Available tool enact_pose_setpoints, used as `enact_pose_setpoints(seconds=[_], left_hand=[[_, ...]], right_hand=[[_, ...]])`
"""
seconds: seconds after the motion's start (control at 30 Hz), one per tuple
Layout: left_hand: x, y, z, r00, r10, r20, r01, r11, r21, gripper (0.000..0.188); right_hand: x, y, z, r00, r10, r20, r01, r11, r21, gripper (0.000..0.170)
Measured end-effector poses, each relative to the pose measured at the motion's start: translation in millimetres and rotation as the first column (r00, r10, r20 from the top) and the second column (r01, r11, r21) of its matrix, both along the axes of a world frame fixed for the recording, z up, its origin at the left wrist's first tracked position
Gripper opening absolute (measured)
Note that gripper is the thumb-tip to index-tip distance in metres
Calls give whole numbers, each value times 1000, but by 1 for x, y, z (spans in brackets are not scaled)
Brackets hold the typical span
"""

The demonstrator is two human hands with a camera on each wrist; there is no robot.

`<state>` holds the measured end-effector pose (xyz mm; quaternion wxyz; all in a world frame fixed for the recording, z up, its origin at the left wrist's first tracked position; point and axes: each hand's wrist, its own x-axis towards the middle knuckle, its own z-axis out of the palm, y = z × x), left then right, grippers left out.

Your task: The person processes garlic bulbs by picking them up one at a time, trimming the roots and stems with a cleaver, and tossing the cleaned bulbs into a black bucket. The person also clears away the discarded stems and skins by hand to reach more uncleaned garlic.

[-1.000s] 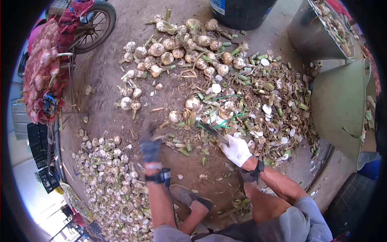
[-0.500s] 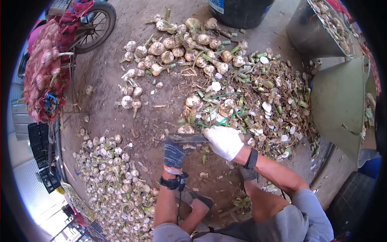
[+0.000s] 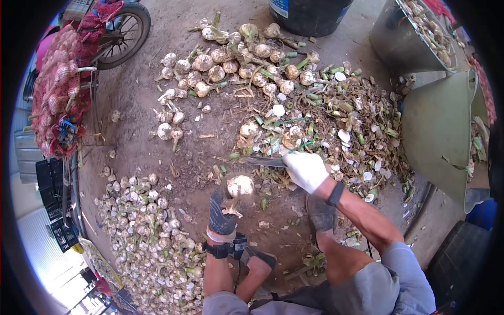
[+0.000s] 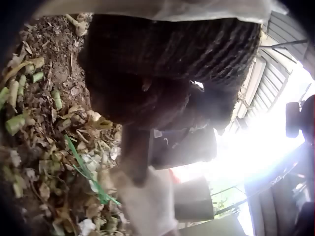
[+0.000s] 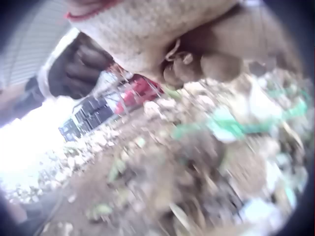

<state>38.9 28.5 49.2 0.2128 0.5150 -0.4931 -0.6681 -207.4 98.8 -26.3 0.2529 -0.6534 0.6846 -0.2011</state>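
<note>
In the head view my left hand (image 3: 221,212), in a dark grey glove, holds a pale garlic bulb (image 3: 240,186) with dry roots or husk hanging on its near side. My right hand (image 3: 305,172) wears a white glove and grips a knife (image 3: 266,161), its flat blade pointing left, a little beyond the bulb. The left wrist view shows the dark glove (image 4: 167,54) from close up, in shadow. In the blurred right wrist view the white glove (image 5: 142,39) fills the top.
Untrimmed garlic bulbs (image 3: 215,73) lie on the dirt ahead. A heap of trimmed bulbs (image 3: 152,236) spreads at left, and stalk scraps (image 3: 362,121) at right. Buckets (image 3: 409,37) and a greenish tub (image 3: 438,136) stand at right; a wheeled cart (image 3: 123,37) carries netted garlic (image 3: 55,94).
My left hand has taken a garlic bulb from the ground and drawn it closer. The knife crossed over to the bulb half a second ago and has since moved away to the right.
</note>
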Motion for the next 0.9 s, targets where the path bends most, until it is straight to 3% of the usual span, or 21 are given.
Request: enact_pose_setpoints(seconds=[0.03, 0.1, 0.17, 0.23, 0.27, 0.3, 0.37, 0.43, 0.5, 0.53, 0.57, 0.63, 0.7, 0.73, 0.77, 0.8, 0.83, 0.9], left_hand=[[0, -2, -1, 1000, 12, -3, -12, 1000, -2, 37], [-1, -9, -3, 978, -192, 82, 203, 966, -157, 38], [-7, -9, 0, 975, -165, 151, 176, 982, -65, 40], [-2, -7, -9, 990, -131, -60, 135, 988, 70, 43], [4, -9, -13, 947, -310, 89, 322, 890, -323, 45], [2, -9, -10, 948, -307, 86, 318, 890, -325, 45], [-3, -8, 1, 956, -264, 125, 282, 945, -163, 49], [-11, -7, -3, 963, -254, 94, 263, 960, -100, 51], [-26, -11, -8, 933, -330, 147, 360, 882, -304, 55], [-32, -12, -6, 899, -309, 310, 426, 782, -455, 61], [-34, -12, -3, 898, -312, 310, 428, 782, -453, 61], [-38, -13, 1, 740, -189, 646, 646, 467, -604, 66], [-34, -3, -3, 727, -206, 655, 653, 502, -567, 63], [-34, 7, -10, 901, -229, 369, 403, 758, -513, 62], [-34, 14, -12, 989, -138, 59, 150, 934, -325, 61], [-27, 18, -5, 990, -5, -143, 26, 990, 141, 57], [-22, 27, -9, 989, -3, -145, 24, 989, 143, 57], [-21, 46, -23, 946, 221, -239, -150, 948, 281, 53]], right_hand=[[-1, 4, 16, 999, -44, 7, 44, 999, 15, 8], [14, 6, 47, 991, -114, 71, 114, 993, 1, 4], [24, 5, 63, 998, -46, 46, 48, 998, -35, 5], [25, 6, 62, 1000, 24, 19, -22, 994, -111, 7], [23, 5, 45, 1000, 22, -15, -23, 999, -47, 6], [18, 3, 28, 998, 26, -52, -25, 1000, 15, 6], [6, 11, 13, 997, -79, 1, 79, 997, 26, 6], [18, 14, 31, 961, -208, 183, 199, 978, 69, 8], [28, 10, 56, 848, -387, 362, 236, 888, 396, 18], [33, 11, 54, 812, -411, 415, 258, 889, 377, 18], [37, 13, 51, 770, -432, 469, 281, 890, 360, 19], [40, 12, 49, 784, -418, 459, 287, 899, 330, 19], [44, 16, 40, 799, -402, 447, 287, 908, 305, 18], [48, 19, 29, 830, -321, 456, 289, 947, 140, 18], [50, 19, 29, 860, -240, 450, 282, 959, -29, 18], [49, 23, 33, 876, -212, 433, 240, 971, -11, 19], [48, 25, 36, 877, -211, 431, 239, 971, -9, 19], [46, 28, 40, 928, -124, 352, 162, 983, -82, 20]])
